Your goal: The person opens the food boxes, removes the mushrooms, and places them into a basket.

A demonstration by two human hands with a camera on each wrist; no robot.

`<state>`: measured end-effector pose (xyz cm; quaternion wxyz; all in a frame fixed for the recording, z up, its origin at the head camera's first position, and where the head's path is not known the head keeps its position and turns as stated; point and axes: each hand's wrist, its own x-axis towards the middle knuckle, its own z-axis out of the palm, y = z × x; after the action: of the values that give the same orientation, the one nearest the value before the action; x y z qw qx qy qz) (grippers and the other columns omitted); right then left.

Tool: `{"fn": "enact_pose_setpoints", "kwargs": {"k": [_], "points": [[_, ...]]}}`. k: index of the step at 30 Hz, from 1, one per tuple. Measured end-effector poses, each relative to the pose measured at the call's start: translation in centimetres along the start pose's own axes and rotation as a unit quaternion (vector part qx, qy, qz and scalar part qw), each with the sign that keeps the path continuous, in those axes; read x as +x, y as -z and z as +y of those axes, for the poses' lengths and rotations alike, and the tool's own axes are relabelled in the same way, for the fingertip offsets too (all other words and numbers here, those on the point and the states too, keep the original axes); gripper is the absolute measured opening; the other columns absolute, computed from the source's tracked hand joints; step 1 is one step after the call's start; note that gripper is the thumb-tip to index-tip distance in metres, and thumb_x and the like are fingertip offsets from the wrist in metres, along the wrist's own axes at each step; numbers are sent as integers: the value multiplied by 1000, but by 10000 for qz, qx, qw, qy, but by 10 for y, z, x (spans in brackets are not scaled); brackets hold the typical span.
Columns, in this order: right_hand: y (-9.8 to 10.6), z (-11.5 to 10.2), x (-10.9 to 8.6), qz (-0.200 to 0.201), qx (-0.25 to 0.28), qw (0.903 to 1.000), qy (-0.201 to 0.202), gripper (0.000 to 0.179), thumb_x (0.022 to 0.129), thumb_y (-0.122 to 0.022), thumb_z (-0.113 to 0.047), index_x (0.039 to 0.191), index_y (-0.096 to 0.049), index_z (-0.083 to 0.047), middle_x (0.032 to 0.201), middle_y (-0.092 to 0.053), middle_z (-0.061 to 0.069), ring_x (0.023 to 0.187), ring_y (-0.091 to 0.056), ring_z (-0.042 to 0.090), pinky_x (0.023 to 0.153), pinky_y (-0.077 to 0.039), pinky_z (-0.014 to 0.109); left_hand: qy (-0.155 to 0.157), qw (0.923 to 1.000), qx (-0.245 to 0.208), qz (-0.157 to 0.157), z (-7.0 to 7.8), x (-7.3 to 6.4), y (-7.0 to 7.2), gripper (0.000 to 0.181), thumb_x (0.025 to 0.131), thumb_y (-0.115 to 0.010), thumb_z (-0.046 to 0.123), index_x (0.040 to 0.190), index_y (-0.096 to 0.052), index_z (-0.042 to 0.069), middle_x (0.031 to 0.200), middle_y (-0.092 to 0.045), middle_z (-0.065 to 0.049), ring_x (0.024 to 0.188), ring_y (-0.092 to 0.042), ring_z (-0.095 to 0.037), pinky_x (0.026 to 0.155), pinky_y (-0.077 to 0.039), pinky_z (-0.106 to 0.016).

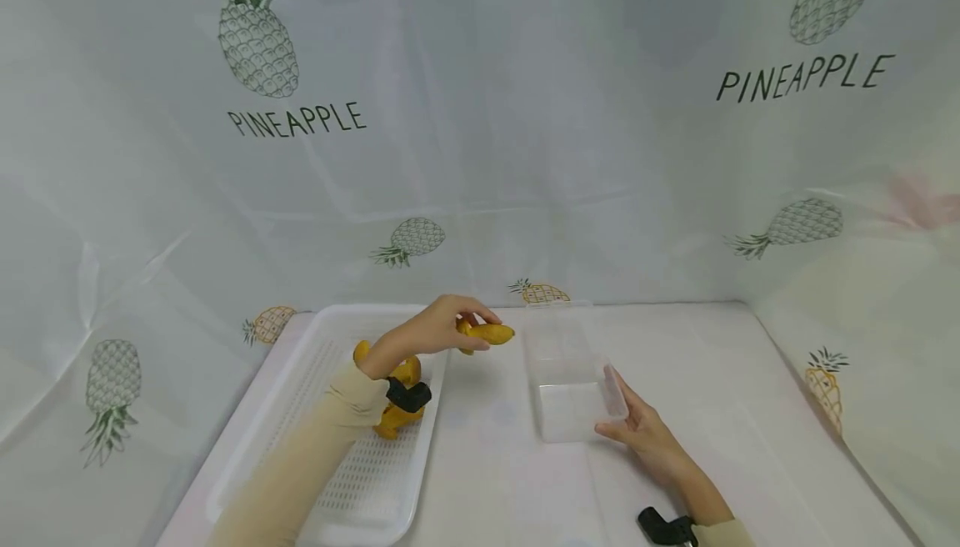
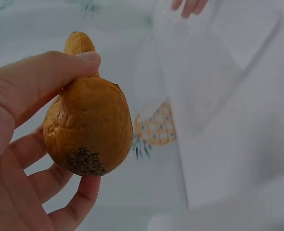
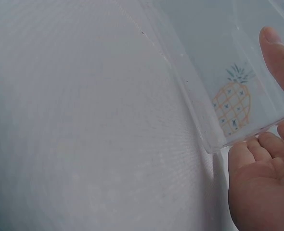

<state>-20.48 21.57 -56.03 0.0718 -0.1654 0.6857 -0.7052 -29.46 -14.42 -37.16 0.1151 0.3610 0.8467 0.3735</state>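
Note:
My left hand (image 1: 442, 326) holds a yellow banana-shaped fruit (image 1: 491, 333) above the table, between the basket and the box. In the left wrist view the fruit (image 2: 91, 125) shows a rounded body with a dark speckled patch and a narrower knob under my thumb. A clear plastic box (image 1: 573, 414) stands on the table with its lid (image 1: 558, 338) folded back. My right hand (image 1: 648, 439) grips its right side, thumb and fingers on the wall. The right wrist view shows the box wall (image 3: 190, 96) between thumb and fingers.
A white perforated basket (image 1: 360, 480) stands on the left, holding several more yellow fruits (image 1: 397, 420), partly hidden by my left forearm. The white table (image 1: 495, 489) ends at a hanging pineapple-print sheet (image 1: 495, 113) behind and at the sides.

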Motion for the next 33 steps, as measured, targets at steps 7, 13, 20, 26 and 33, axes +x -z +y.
{"fn": "enact_pose_setpoints", "kwargs": {"k": [7, 13, 20, 26, 33], "points": [[1, -1, 0, 8, -180, 9998, -41, 96, 90, -71, -1, 161, -6, -10, 164, 6, 18, 147, 0, 41, 103, -27, 10, 375, 9982, 110, 449, -18, -40, 30, 36, 89, -78, 16, 124, -70, 11, 121, -65, -6, 99, -60, -22, 72, -56, -31], [1, -2, 0, -33, -182, 9997, -163, 97, 91, -70, -3, 162, -5, -16, 164, 8, 16, 147, -2, 43, 103, -29, 10, 657, 9940, 419, 765, -45, -68, 40, 33, 90, -76, 14, 121, -70, 6, 123, -66, -10, 102, -60, -28, 81, -54, -35], [0, -1, -2, -56, -186, 9995, -248, 99, 91, -71, -4, 162, -4, -19, 164, 11, 14, 148, 2, 42, 103, -28, 9, 954, 9879, 547, 1089, -79, -88, 41, 33, 91, -74, 10, 120, -68, -3, 120, -67, -17, 108, -60, -36, 91, -50, -49], [1, 0, -3, -64, -232, 9994, -254, 99, 91, -71, -4, 162, -4, -19, 164, 11, 16, 147, 1, 45, 102, -28, 9, 1371, 9812, 616, 1212, -99, -96, 36, 33, 91, -74, 9, 121, -68, -4, 119, -66, -19, 111, -59, -37, 91, -51, -49], [0, -2, -2, -5, -302, 9992, -274, 97, 92, -70, -4, 162, -6, -20, 165, 7, 12, 149, 3, 39, 102, -25, 7, 1677, 9762, 690, 1187, -116, -97, 26, 32, 92, -72, 9, 121, -67, -6, 119, -65, -22, 108, -60, -39, 90, -52, -49]]}}
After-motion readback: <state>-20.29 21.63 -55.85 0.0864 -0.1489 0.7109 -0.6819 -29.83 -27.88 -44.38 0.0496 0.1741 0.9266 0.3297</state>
